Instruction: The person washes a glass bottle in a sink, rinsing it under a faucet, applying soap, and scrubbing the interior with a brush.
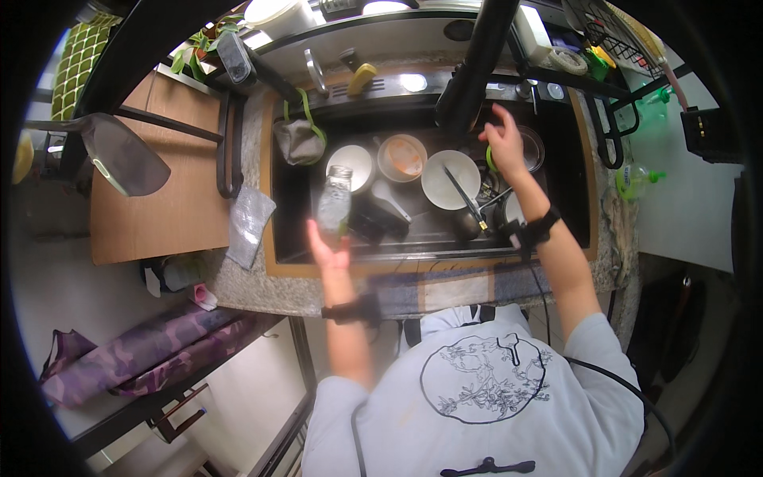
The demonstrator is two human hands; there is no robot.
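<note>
My left hand [334, 256] holds a clear bottle [335, 200] upright by its lower part, over the left front of a dark sink [295, 220]. My right hand [506, 146] is raised over the right side of the sink, beside the black faucet [465, 89]. Its fingers are apart, and I see nothing held in it. Partly behind that hand are a clear round container [532, 149] and a green rim [490, 160]. Between my hands are a white bowl [351, 164], a bowl with orange residue [404, 156], and a larger white bowl [441, 188] with chopsticks [462, 194] across it.
A white spoon [390, 200] lies in the sink. A grey mesh bag [300, 142] hangs at its left wall; a yellow sponge [362, 79] rests behind. A grey cloth [247, 223] lies on the left counter. At the right stands a green-capped bottle [633, 180]. Cables hang by my right arm.
</note>
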